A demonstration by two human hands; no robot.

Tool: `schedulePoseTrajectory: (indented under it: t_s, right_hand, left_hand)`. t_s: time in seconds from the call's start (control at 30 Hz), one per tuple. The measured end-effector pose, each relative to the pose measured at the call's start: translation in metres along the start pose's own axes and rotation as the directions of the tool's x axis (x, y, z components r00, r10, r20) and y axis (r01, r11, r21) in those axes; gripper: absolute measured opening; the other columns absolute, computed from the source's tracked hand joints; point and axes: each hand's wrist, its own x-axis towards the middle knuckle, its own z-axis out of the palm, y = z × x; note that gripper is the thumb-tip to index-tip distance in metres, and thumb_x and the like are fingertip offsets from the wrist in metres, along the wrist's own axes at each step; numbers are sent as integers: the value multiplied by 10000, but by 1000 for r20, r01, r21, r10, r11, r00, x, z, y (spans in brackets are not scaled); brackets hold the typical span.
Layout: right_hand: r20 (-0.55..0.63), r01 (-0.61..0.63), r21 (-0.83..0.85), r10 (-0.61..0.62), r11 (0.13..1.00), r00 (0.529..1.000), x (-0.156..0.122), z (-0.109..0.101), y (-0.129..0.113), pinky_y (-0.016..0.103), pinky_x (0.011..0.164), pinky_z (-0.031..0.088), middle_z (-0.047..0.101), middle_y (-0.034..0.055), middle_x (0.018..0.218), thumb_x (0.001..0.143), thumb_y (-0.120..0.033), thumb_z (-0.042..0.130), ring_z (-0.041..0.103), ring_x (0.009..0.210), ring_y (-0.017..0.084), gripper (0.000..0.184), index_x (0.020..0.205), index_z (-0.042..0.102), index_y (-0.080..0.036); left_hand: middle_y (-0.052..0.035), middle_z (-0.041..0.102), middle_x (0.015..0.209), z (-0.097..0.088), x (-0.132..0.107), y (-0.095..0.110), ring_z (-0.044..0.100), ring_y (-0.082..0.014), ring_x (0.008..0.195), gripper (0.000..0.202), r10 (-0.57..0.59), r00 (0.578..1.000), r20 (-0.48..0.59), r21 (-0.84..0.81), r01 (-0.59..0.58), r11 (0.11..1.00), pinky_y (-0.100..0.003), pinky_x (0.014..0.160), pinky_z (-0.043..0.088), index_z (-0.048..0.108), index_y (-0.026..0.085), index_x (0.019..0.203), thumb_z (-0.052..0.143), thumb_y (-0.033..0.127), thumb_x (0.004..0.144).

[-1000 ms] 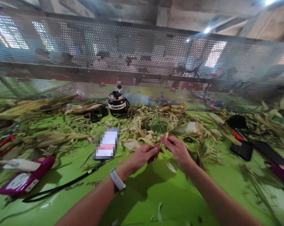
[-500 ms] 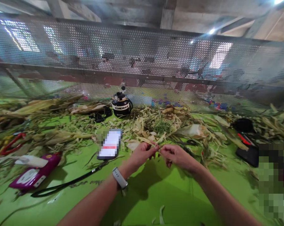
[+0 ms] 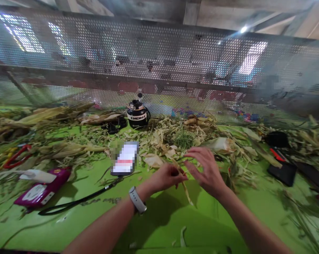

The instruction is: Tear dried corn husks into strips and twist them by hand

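My left hand (image 3: 166,177), with a watch (image 3: 137,200) on its wrist, pinches a thin, pale strip of corn husk (image 3: 186,194). The strip's lower end hangs down over the green tabletop (image 3: 159,229). Just to the right, my right hand (image 3: 206,172) is open with its fingers apart, near the strip but apparently holding nothing. Beyond both hands lies a heap of dry husk pieces (image 3: 164,135), with a small bundle of green strands (image 3: 184,139) on it. A wider pale husk (image 3: 220,144) lies behind my right hand.
A phone (image 3: 125,158) on a black strap lies left of my hands, near a purple device (image 3: 44,188) and red-handled scissors (image 3: 18,157). A black "ENERGY" jar (image 3: 137,115) stands before a perforated metal screen (image 3: 159,53). At right lies a black item (image 3: 282,173).
My right hand has opened and lifted away from the left, its fingers spreading. The husk strip now hangs downward from my left hand. The view has shifted slightly.
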Motion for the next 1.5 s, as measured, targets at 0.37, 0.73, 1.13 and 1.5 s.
schedulePoseTrajectory:
  t_s: [0.37, 0.73, 1.13, 1.5]
  right_hand:
    - [130, -264, 414, 231, 871, 964, -5, 22, 1, 316, 763, 474, 640, 65, 853, 843, -418, 547, 590, 815, 189, 265, 734, 662, -206]
    - [245, -305, 98, 274, 947, 930, 3, 10, 11, 240, 539, 331, 525, -1, 579, 879, -449, 449, 461, 551, 127, 394, 606, 559, -186]
    - [180, -144, 27, 137, 989, 974, 9, 2, 27, 279, 622, 361, 495, 19, 612, 869, -495, 462, 474, 623, 161, 415, 571, 479, -207]
    - [340, -455, 309, 350, 835, 873, 2, 10, 17, 319, 659, 438, 580, 48, 713, 882, -430, 383, 534, 679, 187, 328, 706, 538, -201]
  left_hand:
    - [13, 520, 572, 1, -2, 1, 425, -77, 508, 457, 39, 996, 80, -273, -16, 962, -219, 514, 323, 556, 147, 628, 547, 585, 759]
    - [33, 521, 514, 12, 2, -5, 447, -77, 473, 457, -2, 996, 86, -344, 32, 939, -218, 499, 319, 628, 143, 721, 591, 599, 718]
    - [13, 604, 536, 12, 4, -7, 527, -87, 506, 412, -54, 998, -15, -427, 43, 903, -222, 545, 378, 634, 134, 713, 677, 541, 672]
    - [-70, 719, 997, 10, 7, -2, 617, -193, 1033, 325, -24, 911, -412, -680, -289, 673, -336, 968, 404, 629, 187, 1040, 671, 355, 764]
